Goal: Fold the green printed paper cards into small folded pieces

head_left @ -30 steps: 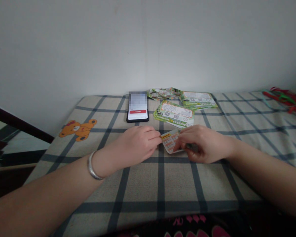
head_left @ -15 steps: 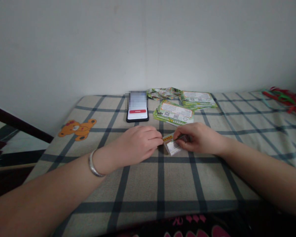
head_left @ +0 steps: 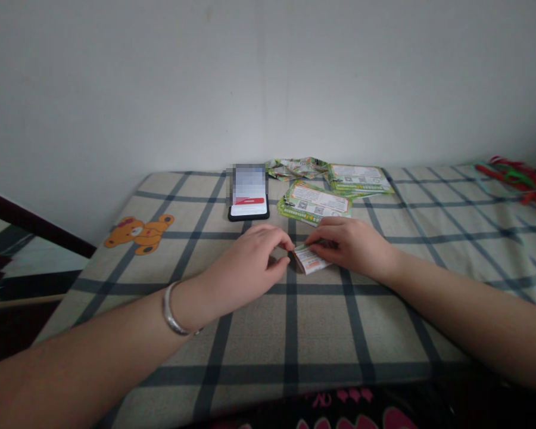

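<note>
My left hand [head_left: 250,262] and my right hand [head_left: 348,245] meet over a small folded printed card [head_left: 310,260] lying on the checked cloth. The right hand's fingers are pressed down on the card's top fold. Curled in a pinch, the left hand's fingertips sit at the card's left edge; whether they grip it I cannot tell. A silver bangle [head_left: 172,308] circles my left wrist.
A phone [head_left: 249,192] with a lit screen lies just beyond the hands. Stacks of green printed cards [head_left: 315,204] [head_left: 360,177] and crumpled ones [head_left: 295,168] lie near the wall. Red and green strips [head_left: 520,179] lie at the far right. A bear print [head_left: 138,231] marks the cloth at left.
The card has been folded over on itself by the right hand, which moved slightly away from me. The left hand's fingers have loosened at the card's edge.
</note>
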A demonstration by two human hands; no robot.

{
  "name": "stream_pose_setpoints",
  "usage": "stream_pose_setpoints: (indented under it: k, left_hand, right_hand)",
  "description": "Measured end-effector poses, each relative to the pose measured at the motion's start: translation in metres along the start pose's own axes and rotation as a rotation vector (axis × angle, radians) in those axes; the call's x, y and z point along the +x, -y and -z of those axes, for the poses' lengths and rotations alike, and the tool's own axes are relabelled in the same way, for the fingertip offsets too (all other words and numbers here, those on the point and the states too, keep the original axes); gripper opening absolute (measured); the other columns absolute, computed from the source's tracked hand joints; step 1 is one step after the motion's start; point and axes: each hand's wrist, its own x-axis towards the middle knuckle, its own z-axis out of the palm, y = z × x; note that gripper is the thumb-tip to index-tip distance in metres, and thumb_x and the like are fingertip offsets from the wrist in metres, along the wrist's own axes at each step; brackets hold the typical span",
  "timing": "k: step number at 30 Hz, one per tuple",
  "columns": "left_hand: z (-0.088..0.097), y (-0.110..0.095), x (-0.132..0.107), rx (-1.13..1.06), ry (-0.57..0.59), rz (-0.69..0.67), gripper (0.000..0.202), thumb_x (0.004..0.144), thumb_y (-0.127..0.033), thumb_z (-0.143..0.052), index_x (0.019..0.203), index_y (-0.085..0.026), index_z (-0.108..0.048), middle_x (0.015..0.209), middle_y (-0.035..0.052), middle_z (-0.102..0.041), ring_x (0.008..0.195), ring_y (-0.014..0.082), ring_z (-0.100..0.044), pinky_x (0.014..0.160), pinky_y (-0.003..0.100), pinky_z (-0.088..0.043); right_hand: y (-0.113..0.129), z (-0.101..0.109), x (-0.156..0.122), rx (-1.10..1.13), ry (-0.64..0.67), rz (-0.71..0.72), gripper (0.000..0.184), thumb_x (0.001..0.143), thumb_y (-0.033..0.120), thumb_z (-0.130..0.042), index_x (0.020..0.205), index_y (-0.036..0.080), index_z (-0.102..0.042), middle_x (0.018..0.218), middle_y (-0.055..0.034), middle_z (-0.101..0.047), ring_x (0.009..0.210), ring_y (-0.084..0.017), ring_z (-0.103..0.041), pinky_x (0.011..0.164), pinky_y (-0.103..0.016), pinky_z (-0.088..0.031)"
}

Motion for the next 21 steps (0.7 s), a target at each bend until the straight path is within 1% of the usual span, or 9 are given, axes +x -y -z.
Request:
stream_pose_setpoints:
  k: [3, 6, 12, 14, 17, 19, 21]
  left_hand:
    - [-0.0002, 0.0004, 0.0009, -0.004, 0.018, 0.004, 0.018, 0.081, -0.01, -0.057, 0.097, -0.018, -0.059, 0.102, 0.0036, -0.064, 0.103, 0.0191, -0.057, 0.093, 0.039, -0.05]
    - [0.0009, 0.0003, 0.0019, -0.029, 0.031, 0.042, 0.019, 0.082, -0.009, -0.056, 0.097, -0.019, -0.06, 0.104, 0.0034, -0.063, 0.106, 0.0187, -0.056, 0.096, 0.038, -0.048]
    - [0.002, -0.0033, 0.0035, -0.125, 0.048, 0.211, 0.019, 0.081, -0.011, -0.056, 0.095, -0.02, -0.065, 0.11, 0.0052, -0.06, 0.115, 0.021, -0.054, 0.098, 0.038, -0.048]
    - [0.0021, -0.0037, 0.0046, -0.141, 0.053, 0.246, 0.019, 0.081, -0.011, -0.056, 0.094, -0.021, -0.066, 0.11, 0.0053, -0.06, 0.113, 0.0212, -0.055, 0.098, 0.04, -0.048]
    - [0.0022, -0.0035, 0.0061, -0.191, 0.064, 0.263, 0.018, 0.081, -0.011, -0.054, 0.091, -0.02, -0.067, 0.105, 0.0042, -0.062, 0.105, 0.0198, -0.058, 0.095, 0.04, -0.049]
    - [0.0019, -0.0034, 0.0064, -0.213, 0.07, 0.255, 0.017, 0.081, -0.011, -0.053, 0.089, -0.02, -0.066, 0.101, 0.0032, -0.063, 0.101, 0.0189, -0.06, 0.093, 0.039, -0.05]
    - [0.0011, -0.0034, 0.0059, -0.192, 0.067, 0.227, 0.017, 0.08, -0.01, -0.055, 0.088, -0.02, -0.066, 0.1, 0.0029, -0.063, 0.101, 0.0189, -0.059, 0.092, 0.037, -0.05]
  right_hand:
    - [0.002, -0.0012, 0.0006, -0.06, -0.022, -0.001, 0.015, 0.09, 0.025, -0.057, 0.094, 0.021, -0.071, 0.087, -0.0027, -0.065, 0.079, -0.016, -0.06, 0.066, -0.026, -0.04]
    - [0.0038, -0.0013, 0.0016, -0.109, -0.033, 0.011, 0.014, 0.09, 0.025, -0.058, 0.092, 0.021, -0.071, 0.086, -0.0023, -0.065, 0.081, -0.017, -0.06, 0.067, -0.026, -0.04]
    - [0.0045, 0.0001, 0.0024, -0.143, -0.026, 0.019, 0.013, 0.09, 0.025, -0.058, 0.091, 0.021, -0.07, 0.086, -0.0023, -0.065, 0.082, -0.017, -0.059, 0.067, -0.027, -0.039]
    - [0.0045, 0.0003, 0.0023, -0.148, -0.026, 0.021, 0.012, 0.089, 0.025, -0.059, 0.091, 0.021, -0.07, 0.085, -0.0022, -0.064, 0.082, -0.017, -0.059, 0.067, -0.027, -0.039]
    - [0.0042, -0.0001, 0.0022, -0.153, -0.025, 0.029, 0.011, 0.089, 0.025, -0.06, 0.089, 0.02, -0.069, 0.085, -0.0023, -0.064, 0.081, -0.017, -0.058, 0.067, -0.027, -0.038]
    - [0.0037, -0.0009, 0.0023, -0.162, -0.029, 0.035, 0.01, 0.089, 0.025, -0.06, 0.088, 0.02, -0.069, 0.084, -0.0024, -0.063, 0.08, -0.017, -0.058, 0.066, -0.027, -0.038]
    - [0.0031, -0.0017, 0.0023, -0.166, -0.03, 0.041, 0.01, 0.089, 0.024, -0.059, 0.088, 0.02, -0.068, 0.084, -0.0025, -0.063, 0.079, -0.016, -0.057, 0.066, -0.027, -0.037]
